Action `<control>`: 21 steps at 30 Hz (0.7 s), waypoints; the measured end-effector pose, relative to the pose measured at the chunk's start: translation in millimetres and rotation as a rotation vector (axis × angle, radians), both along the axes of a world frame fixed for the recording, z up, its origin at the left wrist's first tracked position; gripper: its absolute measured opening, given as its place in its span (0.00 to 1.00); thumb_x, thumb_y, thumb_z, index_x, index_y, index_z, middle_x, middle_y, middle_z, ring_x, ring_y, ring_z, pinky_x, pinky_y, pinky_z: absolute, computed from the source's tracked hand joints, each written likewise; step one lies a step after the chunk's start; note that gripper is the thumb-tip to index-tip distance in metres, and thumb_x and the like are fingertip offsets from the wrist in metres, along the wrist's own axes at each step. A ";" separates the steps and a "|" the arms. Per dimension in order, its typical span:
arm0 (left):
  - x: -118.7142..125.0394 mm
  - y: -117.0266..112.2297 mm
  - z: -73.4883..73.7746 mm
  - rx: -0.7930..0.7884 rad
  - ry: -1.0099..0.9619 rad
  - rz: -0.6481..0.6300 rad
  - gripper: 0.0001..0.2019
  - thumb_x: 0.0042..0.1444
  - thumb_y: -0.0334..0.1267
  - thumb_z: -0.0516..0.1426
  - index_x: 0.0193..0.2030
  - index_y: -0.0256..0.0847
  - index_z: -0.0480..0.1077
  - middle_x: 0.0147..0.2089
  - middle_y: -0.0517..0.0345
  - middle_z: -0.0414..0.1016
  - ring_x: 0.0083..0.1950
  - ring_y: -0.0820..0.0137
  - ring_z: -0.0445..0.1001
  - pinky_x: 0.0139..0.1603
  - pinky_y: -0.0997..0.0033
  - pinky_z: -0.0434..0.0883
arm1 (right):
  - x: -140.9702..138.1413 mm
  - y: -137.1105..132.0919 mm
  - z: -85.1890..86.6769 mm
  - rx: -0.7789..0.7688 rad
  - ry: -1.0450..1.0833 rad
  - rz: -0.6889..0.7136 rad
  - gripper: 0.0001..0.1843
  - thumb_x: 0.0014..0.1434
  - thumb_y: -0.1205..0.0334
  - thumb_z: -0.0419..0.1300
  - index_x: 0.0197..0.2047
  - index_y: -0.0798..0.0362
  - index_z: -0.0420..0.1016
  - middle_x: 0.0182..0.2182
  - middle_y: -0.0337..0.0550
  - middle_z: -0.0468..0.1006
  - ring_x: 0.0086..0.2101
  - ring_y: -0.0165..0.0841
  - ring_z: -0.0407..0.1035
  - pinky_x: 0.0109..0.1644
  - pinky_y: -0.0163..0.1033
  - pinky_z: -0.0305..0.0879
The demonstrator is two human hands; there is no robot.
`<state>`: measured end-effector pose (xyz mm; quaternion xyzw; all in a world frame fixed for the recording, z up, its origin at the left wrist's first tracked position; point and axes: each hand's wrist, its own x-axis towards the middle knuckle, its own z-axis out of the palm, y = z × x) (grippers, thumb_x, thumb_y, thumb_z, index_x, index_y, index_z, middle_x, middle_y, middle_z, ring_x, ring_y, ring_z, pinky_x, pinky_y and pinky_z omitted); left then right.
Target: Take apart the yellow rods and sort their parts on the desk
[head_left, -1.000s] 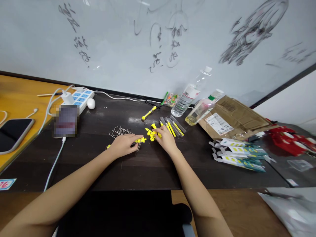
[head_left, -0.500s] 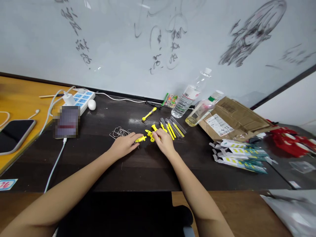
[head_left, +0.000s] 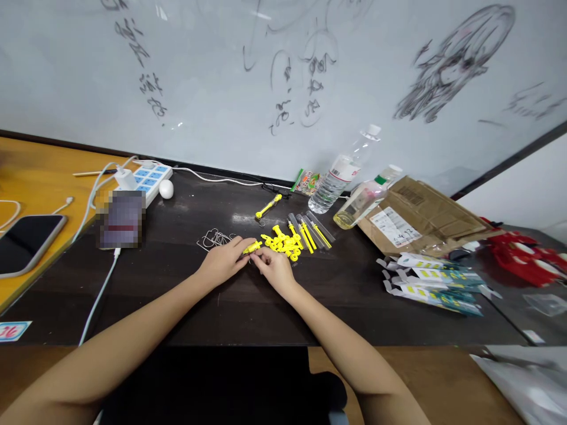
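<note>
My left hand (head_left: 222, 264) rests on the dark table (head_left: 186, 295) with its fingers pinched on a small yellow plastic piece (head_left: 252, 247). My right hand (head_left: 275, 270) is curled right beside it, fingertips touching the same piece. Just behind the hands lies a heap of several yellow plastic pieces (head_left: 283, 242). A bundle of thin metal wire loops (head_left: 213, 238) lies left of the heap, behind my left hand. Clear sleeves with yellow sticks (head_left: 310, 230) lie to the right of the heap.
Two plastic bottles (head_left: 343, 177) and a flattened cardboard box (head_left: 420, 212) lie at the back right. Printed packets (head_left: 432, 283) lie right. A power strip (head_left: 148, 177), white cables and a phone (head_left: 26, 239) are left. A whiteboard wall stands behind.
My right hand has drawn back from the yellow heap toward my left hand and now meets it at the small yellow piece. The left hand has hardly moved.
</note>
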<state>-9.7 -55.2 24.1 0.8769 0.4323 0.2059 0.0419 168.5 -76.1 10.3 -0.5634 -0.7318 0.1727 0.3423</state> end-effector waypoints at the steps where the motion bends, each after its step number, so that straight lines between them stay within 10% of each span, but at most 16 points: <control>1: -0.2 0.0 0.0 -0.001 0.000 0.000 0.20 0.62 0.41 0.50 0.61 0.48 0.59 0.50 0.57 0.70 0.42 0.70 0.74 0.34 0.76 0.68 | 0.1 -0.1 0.0 -0.005 0.015 0.016 0.11 0.59 0.56 0.56 0.31 0.52 0.74 0.15 0.32 0.66 0.18 0.25 0.59 0.26 0.30 0.53; 21: -3.6 7.4 -11.9 -0.059 0.000 -0.034 0.21 0.64 0.45 0.49 0.63 0.53 0.58 0.50 0.58 0.74 0.45 0.68 0.75 0.40 0.74 0.70 | 8.3 3.4 -4.2 0.003 0.040 0.209 0.08 0.58 0.62 0.51 0.27 0.52 0.60 0.18 0.31 0.59 0.19 0.25 0.54 0.25 0.30 0.51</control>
